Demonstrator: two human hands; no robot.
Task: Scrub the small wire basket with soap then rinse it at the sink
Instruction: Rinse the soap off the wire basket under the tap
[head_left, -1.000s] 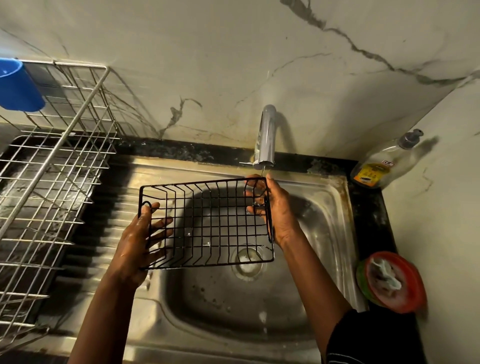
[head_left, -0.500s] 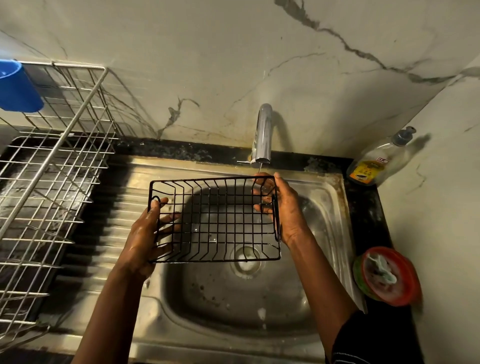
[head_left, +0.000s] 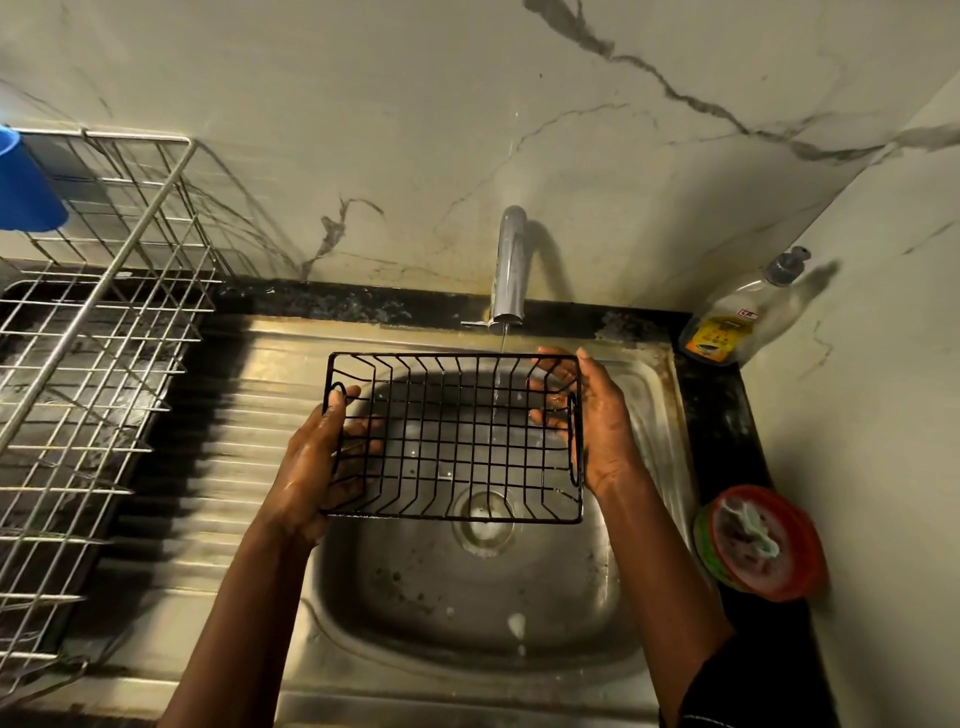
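Observation:
A small black wire basket (head_left: 452, 436) hangs level over the steel sink (head_left: 467, 597), open side up. My left hand (head_left: 317, 457) grips its left end, thumb on the rim and fingers beneath the wires. My right hand (head_left: 592, 415) holds the right end, fingers curled under the basket. A thin stream of water falls from the chrome tap (head_left: 509, 265) through the basket's right half, close to my right fingers. Both hands look wet.
A large steel dish rack (head_left: 88, 364) stands on the drainboard at left, with a blue cup (head_left: 26, 187) on its corner. A dish soap bottle (head_left: 737, 317) leans in the right corner. A red tub holding a scrubber (head_left: 763, 540) sits on the black counter.
The basket has shifted right and a little toward the tap, so the water stream now runs through its right half. Both hands keep the same hold.

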